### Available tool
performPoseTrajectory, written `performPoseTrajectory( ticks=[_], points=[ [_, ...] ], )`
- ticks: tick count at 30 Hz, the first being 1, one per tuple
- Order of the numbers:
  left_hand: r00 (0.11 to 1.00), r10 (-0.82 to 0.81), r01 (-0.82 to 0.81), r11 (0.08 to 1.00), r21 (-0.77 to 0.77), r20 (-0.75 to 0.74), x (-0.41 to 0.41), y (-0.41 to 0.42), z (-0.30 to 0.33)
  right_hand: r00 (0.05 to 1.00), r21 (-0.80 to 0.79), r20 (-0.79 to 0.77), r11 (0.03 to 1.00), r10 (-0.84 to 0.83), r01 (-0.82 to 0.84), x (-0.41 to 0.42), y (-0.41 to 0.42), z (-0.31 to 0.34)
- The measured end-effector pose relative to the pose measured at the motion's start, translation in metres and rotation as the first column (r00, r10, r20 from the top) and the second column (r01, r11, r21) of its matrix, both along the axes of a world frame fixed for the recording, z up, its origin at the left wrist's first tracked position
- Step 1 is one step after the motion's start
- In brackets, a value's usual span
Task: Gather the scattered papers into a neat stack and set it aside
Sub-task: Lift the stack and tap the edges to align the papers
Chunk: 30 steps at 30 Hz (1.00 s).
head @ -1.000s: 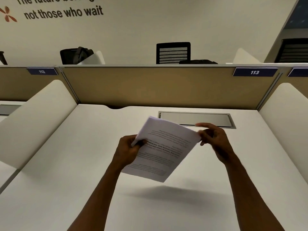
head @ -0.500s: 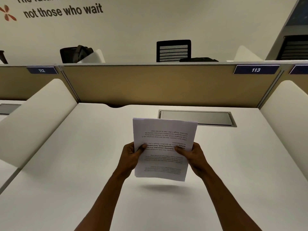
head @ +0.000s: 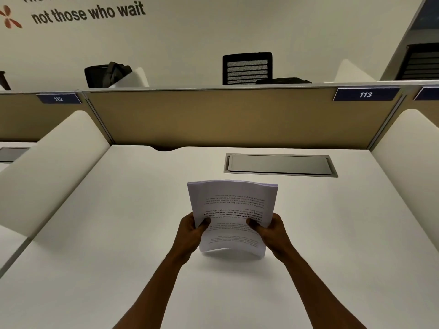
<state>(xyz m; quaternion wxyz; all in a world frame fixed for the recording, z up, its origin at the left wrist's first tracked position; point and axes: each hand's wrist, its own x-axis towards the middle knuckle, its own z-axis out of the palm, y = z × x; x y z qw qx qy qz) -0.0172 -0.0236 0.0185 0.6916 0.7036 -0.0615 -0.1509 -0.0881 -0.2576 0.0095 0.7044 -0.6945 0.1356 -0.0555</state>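
A stack of white printed papers (head: pixel 234 205) stands nearly upright over the middle of the white desk (head: pixel 118 233), its text upside down to me. Its lower edge rests on or just above the desk surface. My left hand (head: pixel 190 233) grips the stack's left side, thumb on the front sheet. My right hand (head: pixel 273 231) grips the right side the same way. The top edges of the sheets line up closely and bow slightly toward me.
A grey cable hatch (head: pixel 280 165) is set into the desk behind the papers. A tan partition (head: pixel 237 117) closes the back, and white side dividers (head: pixel 52 162) stand at left and right. Office chairs (head: pixel 247 67) and a bag (head: pixel 108 73) show beyond the partition.
The stack went from tilted and held at its corners to squared and upright. Both hands moved to its sides, and the papers came down to the desk.
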Motion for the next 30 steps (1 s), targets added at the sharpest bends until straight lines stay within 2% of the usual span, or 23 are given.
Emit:
performPoseTrajectory(
  ticks=[8,15,23,30],
  points=[
    [0.999,0.037,-0.037,0.999,0.007,-0.037,-0.011,-0.003,-0.009,1.0,-0.033,0.002,0.999,0.026,-0.026,-0.003,0.0,-0.013],
    [0.999,0.052,-0.052,0.999,0.009,-0.005,-0.011,-0.003,0.0,1.0,-0.042,0.019,0.999,0.017,-0.017,-0.003,-0.001,-0.006],
    [0.997,0.05,-0.047,0.998,0.047,-0.059,-0.017,-0.002,-0.009,0.999,-0.099,-0.037,0.995,0.013,-0.017,-0.012,0.002,-0.019],
    [1.0,-0.018,0.018,1.0,-0.025,0.002,-0.013,0.01,0.002,1.0,-0.178,-0.015,0.984,0.027,-0.029,-0.008,-0.016,-0.002]
  ],
)
